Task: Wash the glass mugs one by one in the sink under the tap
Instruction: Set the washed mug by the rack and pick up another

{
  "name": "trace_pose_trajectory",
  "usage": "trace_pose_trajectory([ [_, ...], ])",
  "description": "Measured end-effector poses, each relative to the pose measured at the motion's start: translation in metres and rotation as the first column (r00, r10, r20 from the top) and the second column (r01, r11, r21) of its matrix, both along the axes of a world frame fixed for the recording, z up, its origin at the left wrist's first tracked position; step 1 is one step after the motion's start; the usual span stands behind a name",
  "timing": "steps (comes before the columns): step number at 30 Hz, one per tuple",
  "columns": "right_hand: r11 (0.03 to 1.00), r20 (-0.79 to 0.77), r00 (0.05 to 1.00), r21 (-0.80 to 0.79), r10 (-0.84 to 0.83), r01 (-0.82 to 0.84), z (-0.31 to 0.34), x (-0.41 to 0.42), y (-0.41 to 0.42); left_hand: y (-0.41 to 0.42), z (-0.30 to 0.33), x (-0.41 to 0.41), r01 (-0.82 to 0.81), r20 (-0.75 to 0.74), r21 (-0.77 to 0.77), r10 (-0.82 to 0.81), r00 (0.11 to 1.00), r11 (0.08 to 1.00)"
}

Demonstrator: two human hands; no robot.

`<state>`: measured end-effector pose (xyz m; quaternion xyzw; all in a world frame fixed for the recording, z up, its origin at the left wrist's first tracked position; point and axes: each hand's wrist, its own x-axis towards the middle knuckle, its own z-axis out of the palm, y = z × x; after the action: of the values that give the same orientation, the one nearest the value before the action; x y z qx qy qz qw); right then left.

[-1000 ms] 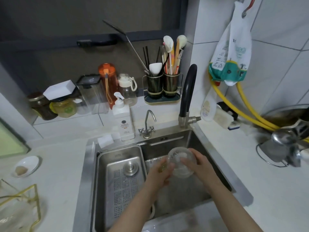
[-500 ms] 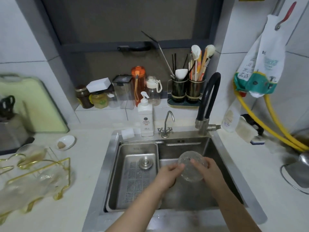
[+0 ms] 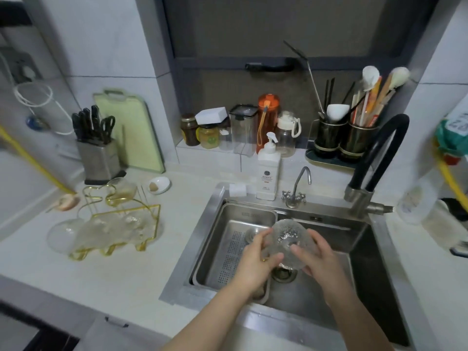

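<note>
Centrally, hands [image 3: 291, 259] cradling mug [image 3: 288, 243], above sink [image 3: 377, 252]

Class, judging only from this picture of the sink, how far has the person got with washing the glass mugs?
Done, apparently: glassware sits on the gold rack on the counter, though whether washed cannot be told. In hand: the left hand and right hand hold one glass mug over the sink; no water visibly runs from the black tap. Left: rinsing and racking it.
</note>
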<state>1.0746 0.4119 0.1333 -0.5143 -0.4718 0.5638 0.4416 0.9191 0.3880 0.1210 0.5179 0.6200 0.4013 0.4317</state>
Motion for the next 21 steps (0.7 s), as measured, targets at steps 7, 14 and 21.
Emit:
trace_pose_trajectory([
  [7, 0.977, -0.15, 0.966, -0.019, 0.209, -0.214, 0.011, -0.066, 0.002, -0.022, 0.016, -0.069, -0.053, -0.223, 0.185, 0.094, 0.97, 0.981],
  [14, 0.948, -0.156, 0.936, 0.039, 0.317, -0.315, 0.018, -0.169, -0.003, -0.045, 0.036, -0.164, -0.05, -0.259, 0.283, 0.126, 0.958, 0.958],
  [21, 0.942, -0.147, 0.931, 0.097, 0.334, -0.322, 0.026, -0.293, -0.008, -0.046, 0.038, -0.287, -0.157, -0.166, 0.246, 0.202, 0.965, 0.956],
])
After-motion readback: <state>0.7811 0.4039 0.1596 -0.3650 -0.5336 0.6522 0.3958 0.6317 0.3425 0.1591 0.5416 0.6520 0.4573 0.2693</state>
